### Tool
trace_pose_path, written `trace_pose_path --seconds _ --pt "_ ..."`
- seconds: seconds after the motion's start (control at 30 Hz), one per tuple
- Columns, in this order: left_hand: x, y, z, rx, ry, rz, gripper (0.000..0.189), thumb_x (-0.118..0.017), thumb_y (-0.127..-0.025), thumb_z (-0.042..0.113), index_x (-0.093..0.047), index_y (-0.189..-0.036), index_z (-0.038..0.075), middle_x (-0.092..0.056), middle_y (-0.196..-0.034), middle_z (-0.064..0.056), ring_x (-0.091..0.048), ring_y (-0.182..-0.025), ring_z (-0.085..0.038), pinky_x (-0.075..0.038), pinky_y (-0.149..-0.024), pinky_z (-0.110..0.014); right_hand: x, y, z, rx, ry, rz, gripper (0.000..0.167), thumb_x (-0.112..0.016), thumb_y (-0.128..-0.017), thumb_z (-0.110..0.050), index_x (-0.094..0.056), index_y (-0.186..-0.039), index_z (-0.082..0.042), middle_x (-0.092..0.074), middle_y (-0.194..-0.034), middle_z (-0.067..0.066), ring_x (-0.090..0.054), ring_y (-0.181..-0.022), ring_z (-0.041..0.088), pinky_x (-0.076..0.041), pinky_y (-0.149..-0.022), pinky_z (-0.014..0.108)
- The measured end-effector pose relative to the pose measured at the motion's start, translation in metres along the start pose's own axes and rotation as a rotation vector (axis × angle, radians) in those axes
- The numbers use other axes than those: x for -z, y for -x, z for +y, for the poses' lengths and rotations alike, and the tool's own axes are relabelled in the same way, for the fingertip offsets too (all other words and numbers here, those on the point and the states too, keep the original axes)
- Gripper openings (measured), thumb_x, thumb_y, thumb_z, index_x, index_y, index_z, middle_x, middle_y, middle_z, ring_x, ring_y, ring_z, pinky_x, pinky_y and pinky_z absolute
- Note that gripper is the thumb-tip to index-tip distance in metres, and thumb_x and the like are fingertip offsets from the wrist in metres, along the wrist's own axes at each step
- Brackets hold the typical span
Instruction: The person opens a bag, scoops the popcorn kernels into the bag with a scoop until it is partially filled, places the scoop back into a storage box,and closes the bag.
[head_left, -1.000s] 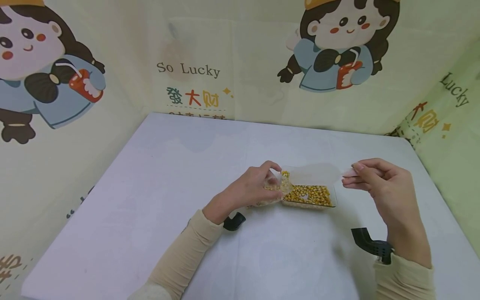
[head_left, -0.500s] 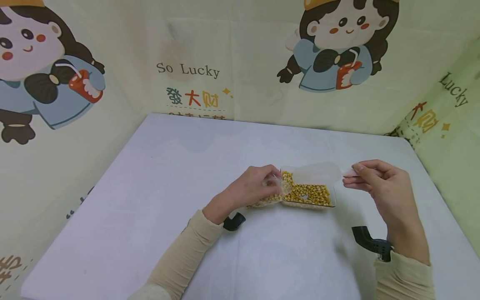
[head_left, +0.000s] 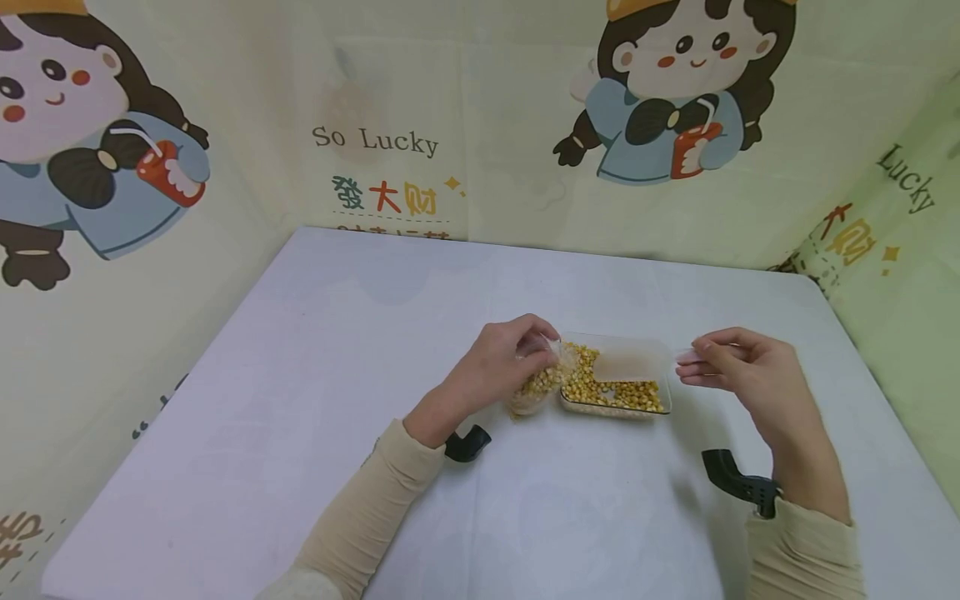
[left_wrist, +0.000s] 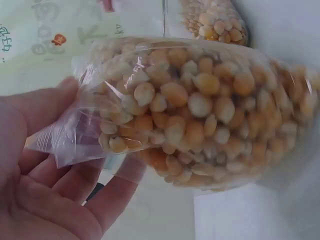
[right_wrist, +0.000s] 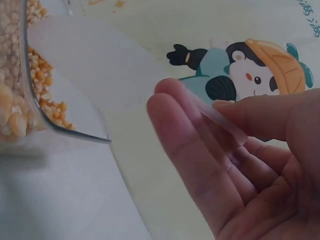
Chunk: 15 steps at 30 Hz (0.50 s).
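My left hand (head_left: 502, 358) pinches the gathered top of a clear plastic bag (head_left: 536, 390) of corn kernels, just left of the box. In the left wrist view, the bag (left_wrist: 200, 110) bulges with yellow and pale kernels. A clear rectangular box (head_left: 615, 410) holds a layer of yellow corn kernels (head_left: 581, 375). My right hand (head_left: 750, 362) pinches the handle of a translucent white plastic scoop (head_left: 626, 367). Its flat blade reaches over the box's right part, near the kernels; contact with them is unclear. In the right wrist view, the handle (right_wrist: 220, 120) lies between thumb and fingers.
A white-covered table (head_left: 360, 350) lies under everything, its far edge against a printed cloth backdrop (head_left: 510, 125). A black wrist mount (head_left: 738, 483) sticks out from the right wrist, and another mount (head_left: 468, 443) from the left.
The scoop's blade has come down and forward-tilted from above the box to low over the kernels. My left hand has drawn the bag slightly left, its kernels now hanging lower.
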<state>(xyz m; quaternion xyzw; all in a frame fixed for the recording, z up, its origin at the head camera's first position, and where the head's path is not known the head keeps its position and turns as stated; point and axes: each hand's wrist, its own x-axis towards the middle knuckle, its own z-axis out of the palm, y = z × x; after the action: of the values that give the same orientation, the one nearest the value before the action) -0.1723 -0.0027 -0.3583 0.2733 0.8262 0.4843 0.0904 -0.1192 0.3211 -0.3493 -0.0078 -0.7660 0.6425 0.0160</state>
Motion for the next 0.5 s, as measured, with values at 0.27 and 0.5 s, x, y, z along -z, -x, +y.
trace_pose_path --seconds 0.27,0.5 --pt "0.0032 -0.0014 -0.0019 0.018 0.051 0.192 0.021 -0.068 -0.095 0.023 -0.063 -0.115 0.019 -0.070 -0.093 0.005 -0.065 -0.087 -0.008 -0.053 -0.073 -0.026 0.0019 -0.0028 0.0052 -0.067 0.233 -0.070 0.036 -0.057 -0.101 -0.022 -0.055 -0.114 0.011 -0.074 -0.094 -0.003 -0.074 -0.085 0.010 -0.058 -0.077 0.024" --pt "0.0075 -0.0023 -0.0043 0.089 0.008 0.131 0.022 -0.063 -0.098 0.026 -0.062 -0.118 0.018 -0.067 -0.096 0.003 -0.062 -0.092 -0.011 -0.052 -0.075 -0.029 0.0023 -0.0050 0.0064 -0.129 0.437 -0.082 0.038 -0.054 -0.103 -0.030 -0.059 -0.118 0.004 -0.070 -0.105 -0.006 -0.073 -0.090 0.006 -0.051 -0.079 0.010"
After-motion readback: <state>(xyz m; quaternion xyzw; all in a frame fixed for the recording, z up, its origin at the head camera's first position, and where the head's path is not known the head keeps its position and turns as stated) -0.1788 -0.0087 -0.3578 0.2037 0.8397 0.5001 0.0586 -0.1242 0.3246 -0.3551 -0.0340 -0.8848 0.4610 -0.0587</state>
